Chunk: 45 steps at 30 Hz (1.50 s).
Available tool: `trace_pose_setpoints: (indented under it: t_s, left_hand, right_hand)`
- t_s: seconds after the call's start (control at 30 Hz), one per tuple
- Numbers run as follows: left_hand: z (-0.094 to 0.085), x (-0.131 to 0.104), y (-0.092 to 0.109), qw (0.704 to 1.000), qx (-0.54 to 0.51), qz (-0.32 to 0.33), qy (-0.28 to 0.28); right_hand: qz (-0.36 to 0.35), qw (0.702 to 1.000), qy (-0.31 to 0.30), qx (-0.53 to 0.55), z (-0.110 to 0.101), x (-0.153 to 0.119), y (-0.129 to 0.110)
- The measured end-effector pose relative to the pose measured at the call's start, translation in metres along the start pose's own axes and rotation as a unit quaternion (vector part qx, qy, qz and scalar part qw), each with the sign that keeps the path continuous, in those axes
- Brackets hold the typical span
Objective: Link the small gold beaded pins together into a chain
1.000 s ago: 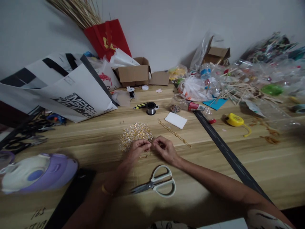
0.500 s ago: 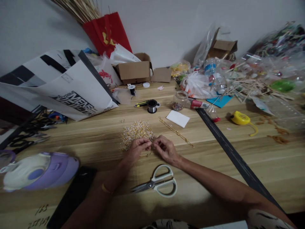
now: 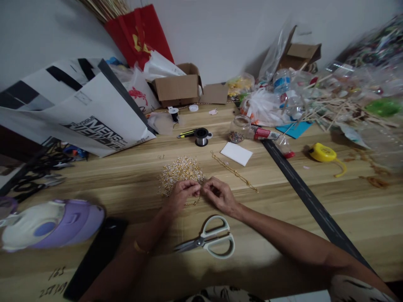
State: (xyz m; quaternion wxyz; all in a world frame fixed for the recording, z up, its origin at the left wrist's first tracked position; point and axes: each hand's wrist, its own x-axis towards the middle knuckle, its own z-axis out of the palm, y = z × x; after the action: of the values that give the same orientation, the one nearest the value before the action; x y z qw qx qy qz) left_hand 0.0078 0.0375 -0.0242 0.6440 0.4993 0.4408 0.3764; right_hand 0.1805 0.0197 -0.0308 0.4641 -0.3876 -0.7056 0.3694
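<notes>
My left hand (image 3: pixel 185 193) has thumb and fingers pinched together at the lower right edge of a pile of gold and clear beads (image 3: pixel 178 172). A short gold chain (image 3: pixel 195 202) hangs from under its fingertips onto the table. Just to the right, my right hand (image 3: pixel 219 193) is pinched too, its fingertips close to the left ones; whatever is between them is too small to make out. Beyond the right hand lies a gold beaded chain (image 3: pixel 234 171). White-handled scissors (image 3: pixel 217 238) lie nearer to me, below both hands.
A white card (image 3: pixel 236 154), a wire spool (image 3: pixel 201 137) and a bead jar (image 3: pixel 238 129) stand behind the hands. At left are a purple-and-white bottle (image 3: pixel 53 225) and a black phone-like slab (image 3: pixel 96 256). A yellow tape measure (image 3: pixel 323 152) lies right.
The view has shifted slightly. Both hands stay near the bead pile, still pinched, with hardly any movement.
</notes>
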Motion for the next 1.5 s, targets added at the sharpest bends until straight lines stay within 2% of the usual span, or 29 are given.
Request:
trace_pose_setpoints:
  t_s: [0.8,1.5]
  left_hand:
    - [-0.0032,0.0027,-0.0061,1.000,-0.021,0.004,-0.010]
    - [-0.0003,0.0008,-0.0001,1.000,0.012,0.005,-0.004]
  right_hand:
    - [0.072,0.988,-0.048,0.126,-0.0006,0.0011,0.0006]
    - [0.086,0.985,-0.056,0.140,-0.0007,0.0004,0.0028]
